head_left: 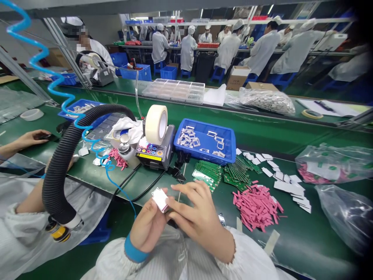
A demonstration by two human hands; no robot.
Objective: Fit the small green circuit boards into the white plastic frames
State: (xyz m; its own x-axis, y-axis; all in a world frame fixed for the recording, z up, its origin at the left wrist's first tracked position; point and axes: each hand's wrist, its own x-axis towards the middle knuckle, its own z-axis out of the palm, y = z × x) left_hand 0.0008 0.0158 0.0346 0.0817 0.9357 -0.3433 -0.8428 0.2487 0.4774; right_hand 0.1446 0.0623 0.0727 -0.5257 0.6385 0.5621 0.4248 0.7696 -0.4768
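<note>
My left hand [148,223], with a blue band at its wrist, grips a small white rectangular part [160,199] with a thin frame-like edge. A trace of pink shows at the part's lower edge. My right hand [195,214] reaches over from the right, its index fingertip touching the part's face; the other fingers are spread and seem to hold nothing. Just beyond my hands lie stacked green circuit boards [208,173]. To their right sits a pile of pink strips [256,206], with white rectangular pieces [288,186] scattered behind it.
A blue tray [233,140] holds white frames. Left of it, a tape roll [156,123] stands on a grey machine [154,155]. A black flexible hose [55,167] and a coiled blue air line [65,95] hang at left, near a co-worker's hand [30,142]. Plastic bags [326,165] lie right.
</note>
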